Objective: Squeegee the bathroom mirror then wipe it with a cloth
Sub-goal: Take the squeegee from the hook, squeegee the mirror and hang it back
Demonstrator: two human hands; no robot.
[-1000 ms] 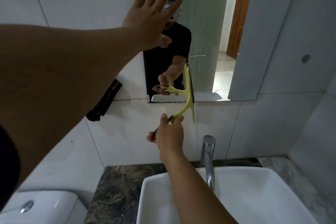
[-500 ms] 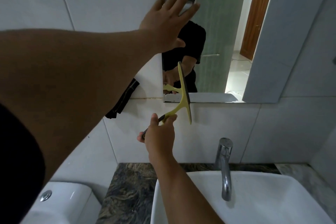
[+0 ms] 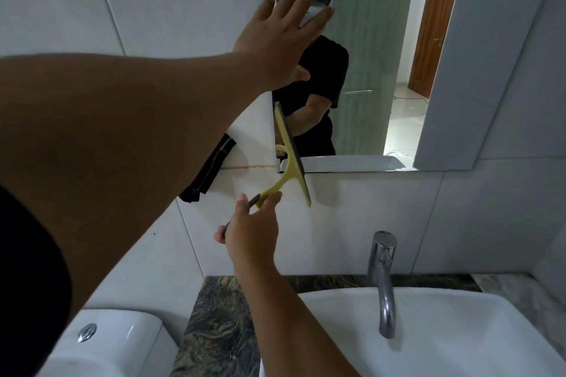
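Squeegee (image 3: 291, 159), seemingly light rigid plastic, being gripped by right hand (image 3: 251, 231) fingers at its handle end; left hand (image 3: 281, 37) fingers spreading flat over mirror (image 3: 382, 55).

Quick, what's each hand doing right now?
Left hand: open, fingers spread flat at the mirror, holding nothing.
Right hand: closed around the yellow squeegee handle.

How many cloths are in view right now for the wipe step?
1. A dark cloth hangs against the wall tiles left of the mirror, partly hidden behind the left forearm. The right hand holds only the squeegee; another cloth may be out of frame.
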